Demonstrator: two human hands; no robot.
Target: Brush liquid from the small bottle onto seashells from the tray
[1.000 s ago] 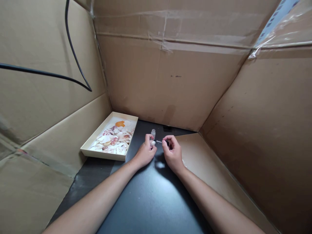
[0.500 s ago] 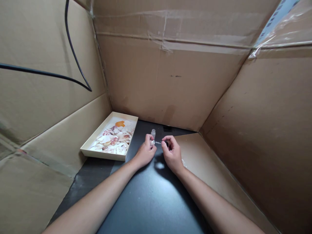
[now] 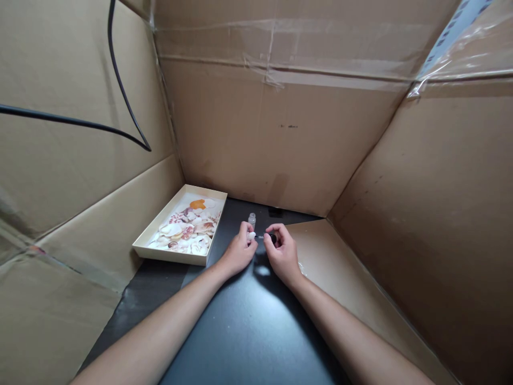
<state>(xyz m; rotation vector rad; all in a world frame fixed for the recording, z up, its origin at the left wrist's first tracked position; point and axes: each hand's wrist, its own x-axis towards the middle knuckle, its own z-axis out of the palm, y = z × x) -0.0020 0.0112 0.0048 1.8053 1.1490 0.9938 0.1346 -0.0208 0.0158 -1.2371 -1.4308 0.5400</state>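
My left hand (image 3: 239, 249) is closed, its fingers pinching a small white piece (image 3: 251, 235), perhaps a shell. My right hand (image 3: 282, 253) is closed on a dropper (image 3: 273, 238) with a black top and a thin, clear stem. The stem points left at the white piece, its tip touching or very close to it. Just behind my left fingers a small clear glass bottle (image 3: 252, 218) stands upright without a cap. Its lower part is partly hidden by my left hand.
A shallow cream box (image 3: 170, 258) of seashells (image 3: 188, 230) stands to the left on the dark table (image 3: 240, 331). Cardboard walls (image 3: 256, 133) close in the back and sides. A cardboard sheet (image 3: 332, 251) lies at the right. A black cable (image 3: 128, 101) hangs at upper left.
The dropper and my right hand have shifted slightly left, closer to the white piece. That piece looks turned a little in my left fingers. The bottle and box stay put.
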